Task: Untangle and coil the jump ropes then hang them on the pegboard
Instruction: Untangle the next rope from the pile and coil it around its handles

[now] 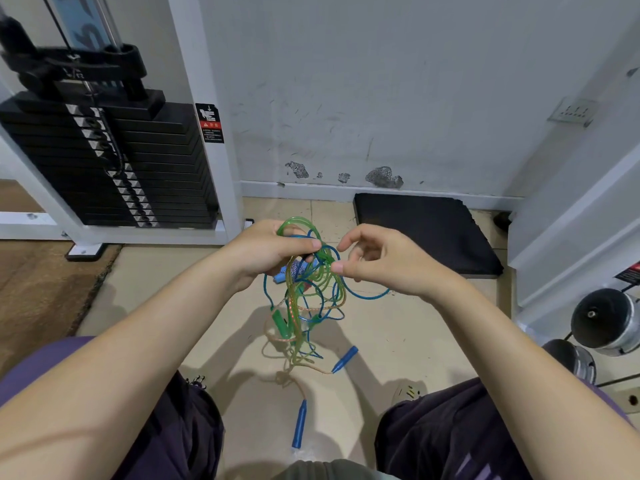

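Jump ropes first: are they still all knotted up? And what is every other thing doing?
jump ropes: tangled, bunch hanging to floor.
left hand: grips the bunch's top.
right hand: pinching near a green strand; grip unclear.
blue handles: lying on floor.
green handle: dangling in tangle.
black mat: flat by wall.

Tangle of jump ropes [304, 292] held up over the floor, green, blue and clear-orange cords knotted together. Green cord [294, 225] loops over the top of the bunch; blue cord [367, 295] swings out in a loop to the right. Green handle [280, 323] hangs mid-tangle, roughly upright. Lower cords trail onto the floor. Two blue handles lie on the floor, one [344, 359] tilted at right, one [299, 424] nearer, almost upright in view.
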Motion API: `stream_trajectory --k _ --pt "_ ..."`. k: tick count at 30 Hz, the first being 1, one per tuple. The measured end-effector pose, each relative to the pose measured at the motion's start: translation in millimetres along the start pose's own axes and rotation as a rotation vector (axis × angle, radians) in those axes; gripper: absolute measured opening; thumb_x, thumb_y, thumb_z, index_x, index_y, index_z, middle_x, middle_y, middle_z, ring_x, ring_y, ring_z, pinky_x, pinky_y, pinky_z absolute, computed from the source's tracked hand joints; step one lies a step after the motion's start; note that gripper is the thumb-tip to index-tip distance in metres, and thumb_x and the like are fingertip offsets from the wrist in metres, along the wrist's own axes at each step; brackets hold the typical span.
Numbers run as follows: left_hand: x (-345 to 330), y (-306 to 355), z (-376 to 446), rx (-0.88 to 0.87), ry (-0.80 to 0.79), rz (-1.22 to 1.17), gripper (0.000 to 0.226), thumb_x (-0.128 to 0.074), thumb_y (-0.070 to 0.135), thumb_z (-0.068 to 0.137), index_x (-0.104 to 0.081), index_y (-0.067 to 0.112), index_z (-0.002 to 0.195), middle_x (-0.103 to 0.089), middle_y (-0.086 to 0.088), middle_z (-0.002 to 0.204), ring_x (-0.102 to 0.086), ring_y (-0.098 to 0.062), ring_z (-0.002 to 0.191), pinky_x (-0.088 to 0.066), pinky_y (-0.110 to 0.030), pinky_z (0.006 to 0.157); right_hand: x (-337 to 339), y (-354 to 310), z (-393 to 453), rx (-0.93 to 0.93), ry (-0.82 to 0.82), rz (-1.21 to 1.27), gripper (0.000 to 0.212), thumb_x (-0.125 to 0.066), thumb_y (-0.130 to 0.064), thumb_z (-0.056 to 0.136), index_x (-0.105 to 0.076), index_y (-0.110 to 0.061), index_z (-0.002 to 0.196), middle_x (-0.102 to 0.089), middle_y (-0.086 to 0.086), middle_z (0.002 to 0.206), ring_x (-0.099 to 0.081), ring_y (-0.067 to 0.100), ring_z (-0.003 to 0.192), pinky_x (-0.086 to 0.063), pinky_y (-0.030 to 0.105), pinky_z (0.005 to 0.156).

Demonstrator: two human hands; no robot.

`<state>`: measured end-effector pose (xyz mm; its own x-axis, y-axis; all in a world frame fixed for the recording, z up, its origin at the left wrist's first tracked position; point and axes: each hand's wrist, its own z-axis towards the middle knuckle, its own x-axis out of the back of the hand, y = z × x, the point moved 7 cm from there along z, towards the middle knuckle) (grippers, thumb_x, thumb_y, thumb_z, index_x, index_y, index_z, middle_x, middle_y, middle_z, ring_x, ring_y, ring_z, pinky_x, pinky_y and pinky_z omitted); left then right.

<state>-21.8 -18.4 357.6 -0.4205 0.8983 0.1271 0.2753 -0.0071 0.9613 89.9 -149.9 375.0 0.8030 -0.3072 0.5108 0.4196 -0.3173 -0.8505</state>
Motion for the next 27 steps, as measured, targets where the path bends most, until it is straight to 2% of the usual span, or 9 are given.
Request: stream_trajectory --k 3,6,8,13,15,18,20,24,27 --pt "-10 4 -4 -0.038 -0.087 0.012 0.011 -0.069 0.014 0.091 -0.068 0.009 0.081 -0.057 0.010 0.050 -0.040 0.001 0.036 -0.026 -0.011 0.036 -2 -3 2 0.040 0.060 -0.038 0.024 -0.084 -0.025 0.075 -0.065 -0.015 0.084 -0.062 -0.004 0.073 -0.053 0.007 0.064 -0.044 0.020 0.062" --pt "-14 6 -6 -0.069 -0.135 0.031 0.017 -0.067 0.013 0.092 -0.065 0.012 0.075 -0.050 0.012 0.043 -0.040 0.002 0.036 -0.027 -0.010 0.037 -1 -6 3 0.058 0.111 -0.049 0.020 -0.083 -0.019 0.077 -0.065 -0.012 0.081 -0.061 -0.004 0.071 -0.052 0.006 0.063 -0.044 0.020 0.061" --pt "-16 6 -7 -0.062 -0.149 0.058 0.015 -0.069 0.017 0.091 -0.067 0.011 0.077 -0.048 0.012 0.043 -0.033 0.000 0.038 -0.024 -0.013 0.037 -1 -7 3 0.065 0.111 -0.008 0.019 -0.082 -0.016 0.078 -0.064 -0.014 0.082 -0.061 0.000 0.072 -0.052 0.009 0.063 -0.044 0.021 0.061" --pt "-16 3 -7 -0.027 -0.145 0.056 0.031 -0.069 0.019 0.091 -0.067 -0.008 0.106 -0.048 0.012 0.044 -0.028 -0.002 0.039 -0.022 -0.014 0.039 -4 -9 4 0.072 0.092 -0.058 0.017 -0.081 -0.013 0.079 -0.064 -0.016 0.082 -0.055 -0.003 0.067 -0.045 0.006 0.060 -0.039 0.019 0.058" --pt "-17 3 -8 -0.029 -0.143 0.059 0.028 -0.068 0.020 0.091 -0.068 -0.005 0.102 -0.047 0.012 0.043 -0.027 -0.002 0.039 -0.021 -0.015 0.039 -2 -10 4 0.074 0.120 -0.078 0.016 -0.080 -0.013 0.079 -0.065 -0.018 0.079 -0.056 -0.005 0.069 -0.046 0.006 0.060 -0.040 0.019 0.059" --pt "-18 5 -8 -0.033 -0.138 0.043 0.013 -0.066 0.021 0.093 -0.068 0.010 0.085 -0.049 0.010 0.041 -0.028 -0.001 0.038 -0.020 -0.016 0.038 1 -15 2 0.129 0.177 -0.138 0.016 -0.078 -0.014 0.082 -0.064 -0.019 0.077 -0.060 -0.005 0.070 -0.049 0.003 0.061 -0.043 0.020 0.062" --pt "-19 5 -8 -0.026 -0.140 0.033 0.015 -0.065 0.021 0.094 -0.067 0.016 0.080 -0.050 0.009 0.040 -0.026 -0.002 0.038 -0.019 -0.017 0.039 2 -18 0 0.156 0.216 -0.178 0.017 -0.076 -0.015 0.084 -0.062 -0.020 0.076 -0.060 -0.005 0.069 -0.048 0.001 0.059 -0.042 0.019 0.060" --pt "-19 3 -7 0.011 -0.173 0.015 0.015 -0.061 0.019 0.097 -0.066 0.016 0.084 -0.053 0.008 0.042 -0.023 -0.003 0.037 -0.018 -0.016 0.039 10 -20 -2 0.146 0.300 -0.163 0.018 -0.073 -0.015 0.086 -0.060 -0.018 0.075 -0.060 -0.002 0.068 -0.051 0.010 0.061 -0.045 0.025 0.060" --pt "-15 -1 -4 0.028 -0.147 0.056 0.013 -0.061 0.018 0.097 -0.064 0.010 0.087 -0.051 0.010 0.040 -0.027 -0.002 0.035 -0.019 -0.016 0.039 25 -22 -6 0.157 0.432 -0.048 0.016 -0.066 -0.007 0.090 -0.057 -0.015 0.080 -0.066 0.010 0.072 -0.060 0.012 0.062 -0.048 0.027 0.065"
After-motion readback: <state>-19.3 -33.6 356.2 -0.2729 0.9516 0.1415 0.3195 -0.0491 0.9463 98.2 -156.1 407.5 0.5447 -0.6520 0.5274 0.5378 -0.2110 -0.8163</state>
